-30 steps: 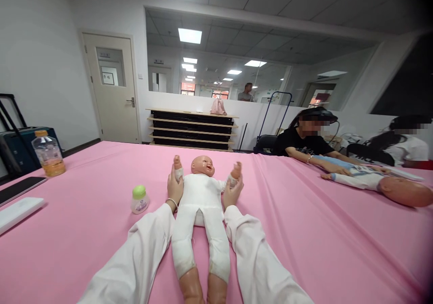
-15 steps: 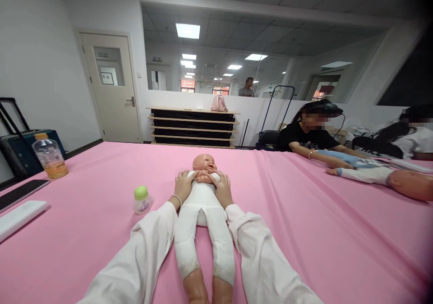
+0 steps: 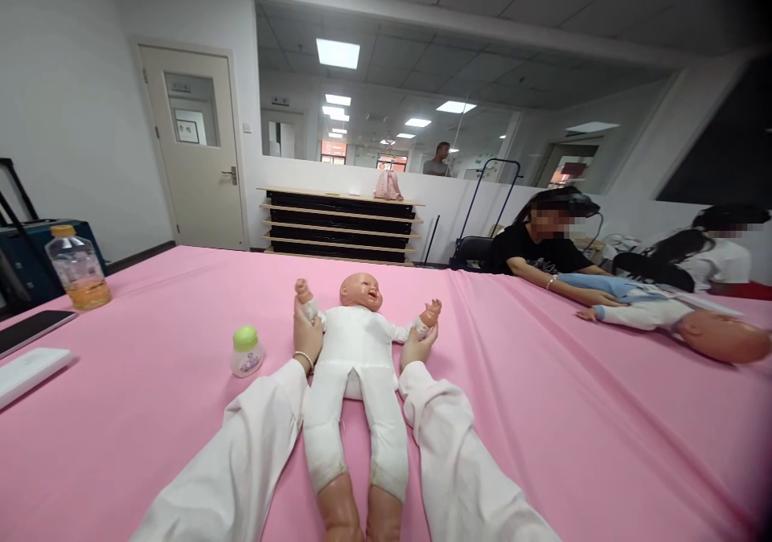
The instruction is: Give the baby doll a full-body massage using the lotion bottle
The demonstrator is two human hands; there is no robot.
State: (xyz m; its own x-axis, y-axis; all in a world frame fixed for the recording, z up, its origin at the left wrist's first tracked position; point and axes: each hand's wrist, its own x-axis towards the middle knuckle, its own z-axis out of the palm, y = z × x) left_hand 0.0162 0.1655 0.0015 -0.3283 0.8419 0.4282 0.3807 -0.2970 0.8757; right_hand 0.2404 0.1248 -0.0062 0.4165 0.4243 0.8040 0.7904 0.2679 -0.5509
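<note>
A baby doll with a white cloth body and glossy tan head and lower legs (image 3: 355, 337) lies on its back on the table covered in smooth pink cloth (image 3: 512, 445), straight ahead of the person. Its long axis runs directly away from the person, the head at the far end and turned toward the right, the legs reaching back between two loose white sleeves (image 3: 235, 445). That line divides the hands: the left hand (image 3: 309, 334) is at one flank and the right hand (image 3: 417, 345) at the other, both about level with the chest, so neither is plainly nearer overall, though the left sits closer in against the torso. Each is closed around the doll's forearm on its own side, and the two small arms spread outward from the shoulders, their tan plastic hands above the person's grip. The far fingers are partly hidden behind the doll's forearms, so how tightly they wrap is hard to judge. Outside this pairing, a small pale jar with a rounded lime-green lid (image 3: 247, 353) stands upright to the left of the left hand, near it but apart from both hand and doll.
</note>
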